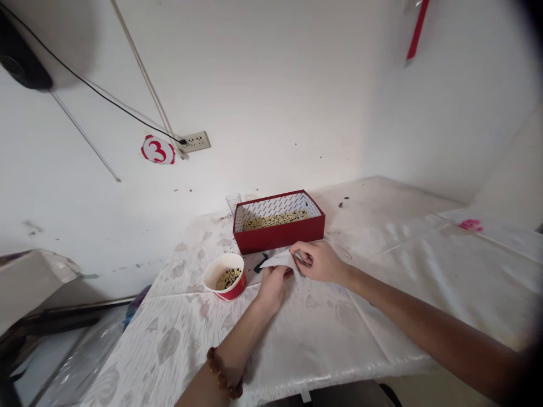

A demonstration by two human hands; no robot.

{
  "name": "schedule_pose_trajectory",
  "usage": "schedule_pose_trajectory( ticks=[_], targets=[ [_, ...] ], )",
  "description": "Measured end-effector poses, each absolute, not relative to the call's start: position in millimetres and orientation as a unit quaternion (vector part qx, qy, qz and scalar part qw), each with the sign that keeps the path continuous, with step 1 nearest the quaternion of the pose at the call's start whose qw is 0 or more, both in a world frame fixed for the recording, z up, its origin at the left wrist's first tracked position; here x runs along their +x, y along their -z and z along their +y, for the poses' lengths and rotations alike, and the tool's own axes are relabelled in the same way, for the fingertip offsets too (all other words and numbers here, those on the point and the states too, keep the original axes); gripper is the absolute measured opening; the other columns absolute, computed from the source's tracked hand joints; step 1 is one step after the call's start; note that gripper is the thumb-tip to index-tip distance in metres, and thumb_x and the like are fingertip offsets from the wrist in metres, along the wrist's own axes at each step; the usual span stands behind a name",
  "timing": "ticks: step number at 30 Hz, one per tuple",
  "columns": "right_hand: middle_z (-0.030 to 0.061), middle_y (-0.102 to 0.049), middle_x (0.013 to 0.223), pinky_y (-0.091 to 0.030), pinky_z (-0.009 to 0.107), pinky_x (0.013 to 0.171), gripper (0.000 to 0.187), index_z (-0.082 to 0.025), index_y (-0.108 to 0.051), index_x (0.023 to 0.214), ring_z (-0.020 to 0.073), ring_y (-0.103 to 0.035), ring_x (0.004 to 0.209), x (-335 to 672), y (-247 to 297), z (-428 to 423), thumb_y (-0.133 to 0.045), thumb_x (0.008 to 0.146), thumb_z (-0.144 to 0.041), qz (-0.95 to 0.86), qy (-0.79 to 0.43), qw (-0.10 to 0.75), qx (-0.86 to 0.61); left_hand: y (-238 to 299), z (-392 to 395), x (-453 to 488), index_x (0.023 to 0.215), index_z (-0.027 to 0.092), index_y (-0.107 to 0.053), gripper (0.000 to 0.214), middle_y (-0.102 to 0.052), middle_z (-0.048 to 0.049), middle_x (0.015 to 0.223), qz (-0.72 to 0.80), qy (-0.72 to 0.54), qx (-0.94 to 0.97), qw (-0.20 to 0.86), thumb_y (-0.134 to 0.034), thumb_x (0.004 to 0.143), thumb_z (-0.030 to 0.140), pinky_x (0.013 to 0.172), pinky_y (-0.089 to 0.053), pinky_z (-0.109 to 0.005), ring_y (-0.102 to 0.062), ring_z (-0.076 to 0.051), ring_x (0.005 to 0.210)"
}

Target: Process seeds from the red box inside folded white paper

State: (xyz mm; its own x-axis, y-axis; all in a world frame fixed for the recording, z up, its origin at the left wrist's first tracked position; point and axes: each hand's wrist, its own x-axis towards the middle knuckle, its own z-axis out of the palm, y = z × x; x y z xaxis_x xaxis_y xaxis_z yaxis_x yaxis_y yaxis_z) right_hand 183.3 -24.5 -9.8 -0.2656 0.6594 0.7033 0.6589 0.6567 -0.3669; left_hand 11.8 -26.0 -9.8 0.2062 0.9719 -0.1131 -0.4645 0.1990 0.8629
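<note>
My left hand (271, 287) and my right hand (319, 261) meet over the table, both pinching a small white paper or packet (280, 259) with a dark mark at its left end. A beaded bracelet (221, 377) is on my left wrist. Just behind the hands stands a red box (280, 233) with a patterned lining, holding a layer of small tan and dark bits. Left of my left hand is a red and white paper bowl (225, 277) with the same bits inside.
A white leaf-patterned cloth (339, 328) covers the table, which stands against a white wall. A small clear glass (233, 202) is behind the box. A wall socket (194, 141) with a black cable and a red "3" label (158, 150) are on the wall. Clutter lies low at left.
</note>
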Motion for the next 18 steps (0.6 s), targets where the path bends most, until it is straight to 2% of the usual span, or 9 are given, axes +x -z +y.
schedule_pose_trajectory(
  ticks=[5,10,14,18],
  targets=[
    [-0.0096,-0.047,0.056,-0.032,0.024,0.054,0.011,-0.022,-0.067,0.099,0.0088,-0.043,0.048,184.3,10.9,-23.1,-0.068,0.088,-0.022,-0.794,-0.015,0.453,-0.405,9.6,-25.1,10.5,0.092,0.019,-0.076,0.034,-0.081,-0.0104,0.102,0.345,-0.509,0.378,0.692,-0.089,0.061,0.023,0.093,-0.056,-0.039,-0.073,-0.029,0.103],
    [-0.0097,-0.047,0.056,-0.034,0.024,0.054,0.009,-0.022,-0.067,0.101,0.0090,-0.043,0.047,182.1,8.3,-24.2,-0.066,0.093,-0.027,-0.790,-0.016,0.462,-0.402,12.7,-21.4,9.5,0.095,0.021,-0.075,0.039,-0.081,-0.0097,0.100,0.345,-0.512,0.367,0.696,-0.091,0.059,0.023,0.089,-0.057,-0.039,-0.073,-0.028,0.099],
    [-0.0090,-0.049,0.056,-0.035,0.024,0.055,0.009,-0.022,-0.068,0.100,0.0093,-0.046,0.048,181.3,8.0,-25.2,-0.066,0.091,-0.024,-0.789,-0.002,0.458,-0.409,14.0,-21.2,10.1,0.096,0.021,-0.073,0.042,-0.080,-0.0084,0.097,0.348,-0.519,0.370,0.687,-0.093,0.059,0.025,0.083,-0.055,-0.034,-0.072,-0.025,0.094],
    [-0.0083,-0.051,0.057,-0.037,0.024,0.056,0.012,-0.023,-0.069,0.100,0.0097,-0.048,0.049,181.6,10.5,-24.5,-0.067,0.088,-0.021,-0.790,0.000,0.451,-0.417,20.0,-19.3,10.6,0.089,0.020,-0.071,0.033,-0.078,-0.0065,0.095,0.375,-0.523,0.368,0.671,-0.091,0.063,0.022,0.077,-0.051,-0.029,-0.069,-0.019,0.089]
  ],
)
